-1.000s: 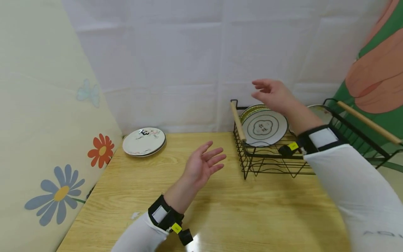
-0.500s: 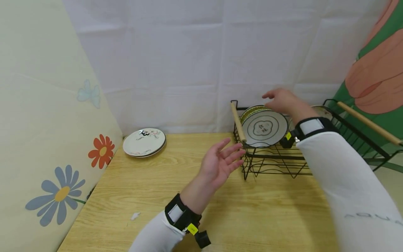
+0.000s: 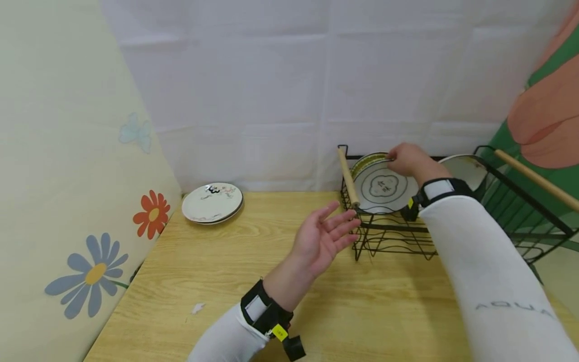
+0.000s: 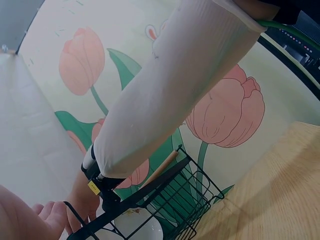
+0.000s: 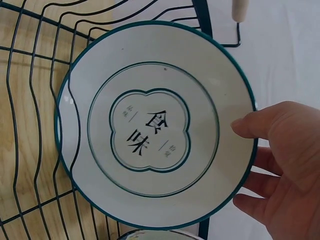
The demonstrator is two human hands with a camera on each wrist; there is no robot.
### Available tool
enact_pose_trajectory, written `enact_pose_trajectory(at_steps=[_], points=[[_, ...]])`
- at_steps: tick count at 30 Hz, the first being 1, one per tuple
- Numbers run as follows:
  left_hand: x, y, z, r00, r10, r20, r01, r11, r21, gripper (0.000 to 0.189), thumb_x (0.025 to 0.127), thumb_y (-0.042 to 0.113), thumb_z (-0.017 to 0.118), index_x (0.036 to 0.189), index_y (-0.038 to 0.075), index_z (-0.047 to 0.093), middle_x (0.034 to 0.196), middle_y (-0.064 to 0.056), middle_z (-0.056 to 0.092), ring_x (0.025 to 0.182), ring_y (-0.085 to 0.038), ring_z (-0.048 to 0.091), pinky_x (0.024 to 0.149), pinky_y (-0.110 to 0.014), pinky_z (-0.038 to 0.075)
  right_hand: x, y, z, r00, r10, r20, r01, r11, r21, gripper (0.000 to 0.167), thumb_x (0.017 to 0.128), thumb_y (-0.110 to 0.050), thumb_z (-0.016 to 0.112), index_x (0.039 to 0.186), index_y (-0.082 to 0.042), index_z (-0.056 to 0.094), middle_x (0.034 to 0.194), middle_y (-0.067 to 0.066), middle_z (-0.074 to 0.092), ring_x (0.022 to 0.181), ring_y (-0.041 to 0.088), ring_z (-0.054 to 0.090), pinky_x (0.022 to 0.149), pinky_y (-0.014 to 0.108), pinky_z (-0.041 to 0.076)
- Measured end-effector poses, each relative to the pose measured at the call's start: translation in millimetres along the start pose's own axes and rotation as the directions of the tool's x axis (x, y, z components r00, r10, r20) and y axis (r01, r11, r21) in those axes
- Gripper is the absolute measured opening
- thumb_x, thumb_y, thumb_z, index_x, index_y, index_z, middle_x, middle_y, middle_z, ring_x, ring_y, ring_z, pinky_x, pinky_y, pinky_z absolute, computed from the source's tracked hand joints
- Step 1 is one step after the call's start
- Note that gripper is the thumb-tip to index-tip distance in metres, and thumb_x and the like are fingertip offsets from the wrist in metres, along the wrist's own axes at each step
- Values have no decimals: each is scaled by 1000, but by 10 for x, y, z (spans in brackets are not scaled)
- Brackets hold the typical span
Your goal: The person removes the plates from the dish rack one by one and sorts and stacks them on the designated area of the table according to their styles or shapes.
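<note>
In the head view, my right hand (image 3: 410,160) is at the top edge of a white plate (image 3: 390,173) standing in the black wire dish rack (image 3: 407,227). The right wrist view shows the thumb on the plate's face and the other fingers behind its dark green rim, pinching it. Dark characters inside a four-lobed outline mark the middle of this plate. My left hand (image 3: 320,242) is held palm up with fingers spread, by the rack's left front corner, holding nothing. Behind the pinched plate is a green-patterned plate (image 3: 368,161), mostly hidden.
Two stacked white plates (image 3: 212,202) lie at the table's back left. Another white dish (image 3: 463,171) stands farther right in the rack. Wooden handles (image 3: 347,176) top the rack's ends. A small white scrap (image 3: 197,307) lies on the wooden table (image 3: 149,332).
My right hand has come down from above the rack onto the plate's rim and pinches it. My left hand has moved right, toward the rack, staying spread.
</note>
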State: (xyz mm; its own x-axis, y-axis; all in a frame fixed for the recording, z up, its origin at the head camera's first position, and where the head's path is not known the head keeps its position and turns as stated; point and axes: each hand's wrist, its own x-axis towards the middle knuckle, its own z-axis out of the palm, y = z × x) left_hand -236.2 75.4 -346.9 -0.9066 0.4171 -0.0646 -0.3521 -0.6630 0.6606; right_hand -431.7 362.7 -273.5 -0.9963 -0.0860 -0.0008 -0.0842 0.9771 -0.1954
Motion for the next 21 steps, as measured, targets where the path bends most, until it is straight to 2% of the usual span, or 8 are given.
enact_pose_trajectory(at_steps=[7,15,19,21], points=[[12,-36,-17,1000,-18,11,18,1000,1,42,105,34,47,143,17,54,140,-16,65,111,-22,73,106,-42,54,-61,18,28,1000,20,4,-20,1000,20,42,103,-12,48,136,13,55,137,38,55,128,55,50,111,66,40],[33,-56,-35,999,-29,14,29,1000,-9,42,106,33,45,143,16,54,141,-17,65,114,-23,72,103,-40,56,-64,79,27,1000,-5,6,5,1000,-13,40,102,-9,47,134,12,58,139,37,54,132,56,46,114,66,36],[37,-47,-32,1000,-24,16,25,1000,-5,42,106,34,44,143,16,53,142,-17,64,115,-24,72,108,-43,53,-69,83,-3,999,-35,-6,35,998,-50,39,100,-7,48,132,12,61,138,37,55,131,56,47,114,66,37],[38,-44,-30,1000,-23,14,23,1000,-3,43,106,34,44,144,16,53,142,-18,63,114,-24,72,106,-43,54,-75,87,-14,999,-50,-9,50,996,-74,38,100,-6,48,131,11,62,138,37,56,131,55,48,113,66,39]])
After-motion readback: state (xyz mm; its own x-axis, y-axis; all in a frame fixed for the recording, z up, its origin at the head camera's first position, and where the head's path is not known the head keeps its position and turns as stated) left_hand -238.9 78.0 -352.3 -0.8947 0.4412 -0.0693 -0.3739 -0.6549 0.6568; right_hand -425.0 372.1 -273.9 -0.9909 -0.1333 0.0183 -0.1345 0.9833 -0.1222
